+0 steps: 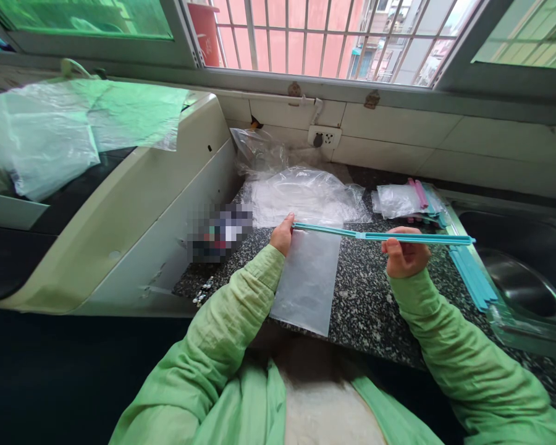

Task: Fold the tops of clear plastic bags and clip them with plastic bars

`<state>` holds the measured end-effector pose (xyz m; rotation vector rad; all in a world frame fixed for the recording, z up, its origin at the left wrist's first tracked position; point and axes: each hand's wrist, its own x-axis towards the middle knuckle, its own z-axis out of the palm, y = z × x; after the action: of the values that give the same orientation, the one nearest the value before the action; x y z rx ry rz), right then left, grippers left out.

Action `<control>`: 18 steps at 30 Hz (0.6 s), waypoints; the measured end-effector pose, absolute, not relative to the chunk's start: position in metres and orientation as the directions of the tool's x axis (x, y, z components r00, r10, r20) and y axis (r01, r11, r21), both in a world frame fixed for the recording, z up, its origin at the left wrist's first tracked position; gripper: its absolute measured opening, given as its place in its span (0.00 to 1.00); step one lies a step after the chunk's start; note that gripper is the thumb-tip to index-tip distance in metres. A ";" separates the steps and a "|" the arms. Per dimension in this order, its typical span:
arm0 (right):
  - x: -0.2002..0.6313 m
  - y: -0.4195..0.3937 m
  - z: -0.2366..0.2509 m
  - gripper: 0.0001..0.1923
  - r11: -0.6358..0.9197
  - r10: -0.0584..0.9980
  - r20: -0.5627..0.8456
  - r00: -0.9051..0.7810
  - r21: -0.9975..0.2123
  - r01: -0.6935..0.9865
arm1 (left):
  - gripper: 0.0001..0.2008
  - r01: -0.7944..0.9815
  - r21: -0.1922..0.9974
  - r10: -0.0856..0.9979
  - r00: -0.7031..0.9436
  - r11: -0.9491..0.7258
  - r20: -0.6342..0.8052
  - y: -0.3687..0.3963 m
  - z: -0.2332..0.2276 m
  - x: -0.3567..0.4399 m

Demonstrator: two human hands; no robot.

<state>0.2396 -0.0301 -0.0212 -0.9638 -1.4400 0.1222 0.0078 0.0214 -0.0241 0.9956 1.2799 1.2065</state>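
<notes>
A long turquoise bag sealing clip (324, 230) is unfolded almost straight, with its hinge near the middle. My left hand (282, 235) pinches its left end, at the upper left corner of a clear flat plastic bag (308, 281). The bag hangs down from the clip's left half and lies over the counter's front part. My right hand (404, 252) is closed around the clip's right half, whose tip sticks out to the right. Whether the bag's top edge is inside the clip, I cannot tell.
Behind the hands lies a pile of clear plastic bags (301, 191). Folded bags with pink clips (417, 193) sit at the right, near more turquoise clips (475, 278) beside a sink with a metal bowl (521, 287). A large cream machine (167, 191) stands left.
</notes>
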 end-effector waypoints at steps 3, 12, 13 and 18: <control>0.237 -0.029 -0.023 0.07 0.642 0.640 0.744 0.190 -0.654 0.400 | 0.22 -0.143 0.970 0.976 -0.059 0.198 -0.208 0.023 -0.028 0.008; 0.232 -0.030 -0.026 0.06 0.627 0.692 0.715 0.097 -0.662 0.411 | 0.20 -0.152 0.960 0.970 -0.026 0.234 -0.241 0.021 -0.029 0.010; 0.231 -0.030 -0.027 0.06 0.627 0.689 0.718 0.096 -0.657 0.419 | 0.20 -0.143 0.961 0.969 -0.026 0.238 -0.244 0.021 -0.028 0.010; 0.224 -0.032 -0.028 0.07 0.574 0.701 0.703 0.123 -0.658 0.488 | 0.19 -0.076 0.970 0.972 -0.032 0.229 -0.232 0.016 -0.022 0.012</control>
<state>0.2239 -0.0315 -0.0283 -1.0513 -1.5227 0.2064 0.0121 0.0162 -0.0219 0.9659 1.2872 1.0976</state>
